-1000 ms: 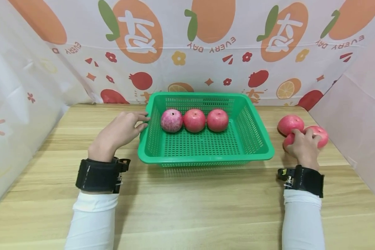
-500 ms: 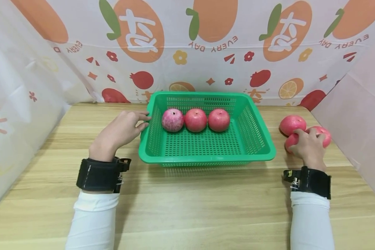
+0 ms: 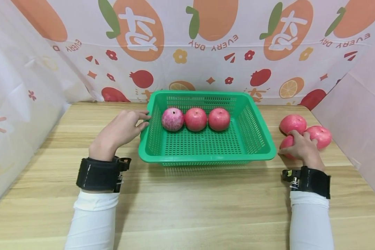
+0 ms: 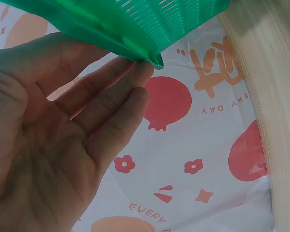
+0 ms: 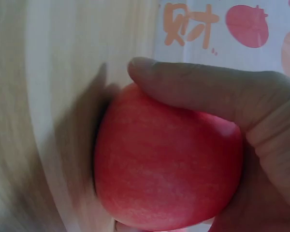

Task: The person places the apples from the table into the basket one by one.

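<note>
Apples point(image 3: 196, 119) seem half placed: three sit inside the green basket point(image 3: 206, 158) at frame centre, three outside at right; the right hand point(image 3: 303, 147) curls around one, the left hand's point(image 3: 118, 133) relaxed fingers touch the basket.

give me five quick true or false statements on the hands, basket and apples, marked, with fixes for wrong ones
1. Three round apples form a row inside the green perforated plastic basket. True.
2. The person's left hand holds an apple. False: its fingertips touch the basket's left side.
3. The person's right hand holds a smooth red apple. True.
4. The purple-streaked round apple is at the row's right end in the head view. False: it is at the left end.
5. Two other shiny red apples lie on the wood-grain table. True.
</note>
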Tool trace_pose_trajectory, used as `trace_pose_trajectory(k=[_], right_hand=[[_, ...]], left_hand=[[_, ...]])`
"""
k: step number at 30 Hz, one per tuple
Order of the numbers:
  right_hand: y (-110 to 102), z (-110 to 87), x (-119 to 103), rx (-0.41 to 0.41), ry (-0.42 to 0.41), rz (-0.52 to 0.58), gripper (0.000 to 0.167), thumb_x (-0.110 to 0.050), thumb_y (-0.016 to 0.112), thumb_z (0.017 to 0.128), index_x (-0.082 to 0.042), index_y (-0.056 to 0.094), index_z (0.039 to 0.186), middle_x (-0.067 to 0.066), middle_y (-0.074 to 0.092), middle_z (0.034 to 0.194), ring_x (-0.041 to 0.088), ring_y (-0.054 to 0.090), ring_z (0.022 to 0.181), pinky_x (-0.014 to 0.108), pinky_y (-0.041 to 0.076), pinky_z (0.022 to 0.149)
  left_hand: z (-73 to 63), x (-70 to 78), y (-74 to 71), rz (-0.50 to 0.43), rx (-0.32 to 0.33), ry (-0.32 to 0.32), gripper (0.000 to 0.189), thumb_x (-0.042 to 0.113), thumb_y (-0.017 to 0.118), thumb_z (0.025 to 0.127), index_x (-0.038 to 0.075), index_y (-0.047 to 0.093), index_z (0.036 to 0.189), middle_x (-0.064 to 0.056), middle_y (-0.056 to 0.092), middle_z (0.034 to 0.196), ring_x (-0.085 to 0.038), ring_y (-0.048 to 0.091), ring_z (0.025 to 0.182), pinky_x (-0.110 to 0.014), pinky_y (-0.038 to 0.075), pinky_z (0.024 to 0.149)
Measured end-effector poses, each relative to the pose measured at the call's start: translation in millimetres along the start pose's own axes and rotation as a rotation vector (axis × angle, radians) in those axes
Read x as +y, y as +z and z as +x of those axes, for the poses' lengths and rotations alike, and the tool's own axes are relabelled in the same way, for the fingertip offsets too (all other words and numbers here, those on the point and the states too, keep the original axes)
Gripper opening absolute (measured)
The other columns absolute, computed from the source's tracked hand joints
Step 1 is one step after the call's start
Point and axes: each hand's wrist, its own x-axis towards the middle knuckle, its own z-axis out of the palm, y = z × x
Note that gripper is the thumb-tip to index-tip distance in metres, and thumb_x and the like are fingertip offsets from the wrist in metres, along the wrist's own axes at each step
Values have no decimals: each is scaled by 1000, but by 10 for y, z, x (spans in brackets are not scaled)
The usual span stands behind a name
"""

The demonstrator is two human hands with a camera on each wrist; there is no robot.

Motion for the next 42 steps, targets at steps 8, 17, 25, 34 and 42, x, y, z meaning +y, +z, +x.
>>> trace_pose_trajectory(k=[8,17,25,34,42], right_hand=[[0,6,-18,-27,13,13,83,-24,81,80,7,33,140,42,26,123,69,31,109,74,45,81],[-57,-59,-164,110,-87,58,84,-23,77,85,8,29,147,42,29,135,62,36,113,74,46,85],[-107,-125,-241,218,-86,117,90,-37,69,94,16,19,147,40,34,131,58,40,113,74,44,87],[-123,-132,-271,335,-132,114,80,-40,68,93,11,34,144,38,40,131,56,41,115,74,41,88],[-132,-148,-295,352,-153,116,78,-41,71,92,8,37,143,36,44,130,55,43,114,74,42,89]], left_hand=[[-6,10,1,-2,1,-2,33,2,59,101,-15,61,129,-31,54,139,-48,50,130,-57,48,98],[-2,40,3,-8,-2,-2,33,2,59,100,-15,61,128,-31,55,139,-47,51,130,-55,48,99],[3,38,2,-15,-1,-6,33,2,59,100,-15,62,128,-30,54,139,-46,53,129,-51,51,92],[-6,31,-9,-21,1,-11,33,3,60,100,-14,62,128,-30,54,140,-46,52,129,-50,51,90],[-11,24,-17,-26,4,-11,33,3,60,100,-15,62,128,-30,54,140,-46,52,129,-50,51,90]])
